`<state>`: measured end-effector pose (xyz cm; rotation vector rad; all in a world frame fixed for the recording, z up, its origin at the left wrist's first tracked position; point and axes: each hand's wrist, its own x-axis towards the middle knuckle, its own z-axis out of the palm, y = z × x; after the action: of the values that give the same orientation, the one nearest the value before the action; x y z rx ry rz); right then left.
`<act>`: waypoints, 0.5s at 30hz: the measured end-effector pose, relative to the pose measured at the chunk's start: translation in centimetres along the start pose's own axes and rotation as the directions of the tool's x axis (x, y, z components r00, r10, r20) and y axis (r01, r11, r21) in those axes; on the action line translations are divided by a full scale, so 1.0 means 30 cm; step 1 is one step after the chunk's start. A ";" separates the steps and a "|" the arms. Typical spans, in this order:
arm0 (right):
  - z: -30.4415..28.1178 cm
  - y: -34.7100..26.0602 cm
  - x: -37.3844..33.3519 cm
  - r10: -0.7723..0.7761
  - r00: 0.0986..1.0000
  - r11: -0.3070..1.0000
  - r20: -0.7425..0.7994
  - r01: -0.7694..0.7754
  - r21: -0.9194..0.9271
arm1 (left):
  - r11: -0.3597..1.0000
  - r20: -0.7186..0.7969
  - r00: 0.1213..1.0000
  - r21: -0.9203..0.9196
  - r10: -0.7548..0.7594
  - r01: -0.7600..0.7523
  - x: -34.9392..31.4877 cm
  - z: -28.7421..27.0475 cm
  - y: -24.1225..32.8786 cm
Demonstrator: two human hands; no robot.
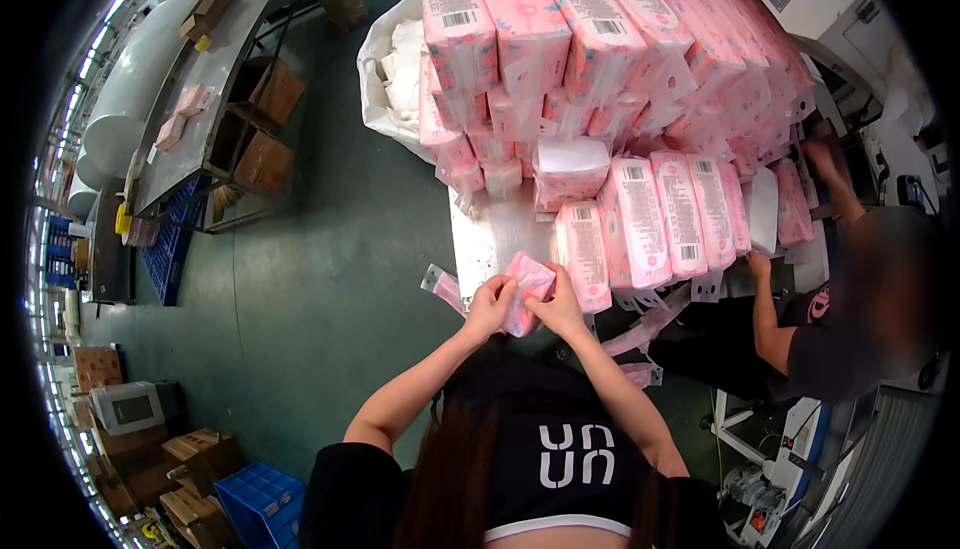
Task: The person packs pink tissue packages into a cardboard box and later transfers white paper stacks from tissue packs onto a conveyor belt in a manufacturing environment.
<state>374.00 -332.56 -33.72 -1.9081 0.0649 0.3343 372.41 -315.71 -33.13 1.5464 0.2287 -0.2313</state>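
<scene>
My left hand (490,307) and my right hand (560,309) grip a small pink tissue pack (524,289) from its two sides, just past the front of my body. Both sets of fingers are closed on its plastic film, near the edge of the white table (502,224). Right of my right hand, a pink tissue pack with a barcode (585,254) stands upright at the start of a row. Behind that row, a white stack of tissue (572,157) shows at the top of a pink wrapper. A pink film strip (443,286) hangs left of my left hand.
High piles of pink tissue packs (590,29) cover the far side. A white sack (395,79) stands behind the table. At the right a co-worker (850,309) reaches toward the row. Film scraps (645,334) dangle along the near edge. A blue crate (260,504) sits lower left.
</scene>
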 end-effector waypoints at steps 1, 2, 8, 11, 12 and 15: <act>-0.025 -0.012 0.007 -0.039 0.999 0.996 -0.012 0.037 -0.087 | 0.984 0.003 0.995 -0.154 -0.095 0.094 -0.005 0.022 0.018; -0.033 0.003 0.000 -0.077 0.996 0.991 -0.047 0.071 -0.111 | 0.935 0.021 0.982 -0.302 -0.189 0.186 -0.015 0.044 0.041; -0.041 -0.125 -0.097 -0.512 0.858 0.702 0.045 0.448 -0.553 | 0.799 -0.034 0.951 -0.552 -0.306 0.238 -0.005 0.045 0.029; -0.046 -0.160 -0.123 -0.564 0.792 0.699 0.234 0.609 -0.375 | 0.796 -0.126 0.934 -0.569 -0.333 0.207 0.017 0.047 0.077; -0.048 -0.152 -0.116 -0.521 0.815 0.764 0.254 0.578 -0.287 | 0.803 -0.138 0.934 -0.560 -0.331 0.202 0.016 0.032 0.069; -0.065 -0.175 -0.131 -0.435 0.863 0.888 0.257 0.458 -0.035 | 0.923 -0.269 0.946 -0.379 -0.180 0.068 -0.029 -0.002 0.042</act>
<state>371.69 -332.95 -27.30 -1.8952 -0.5626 0.2522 371.95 -315.64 -31.68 1.1893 0.5812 -0.0469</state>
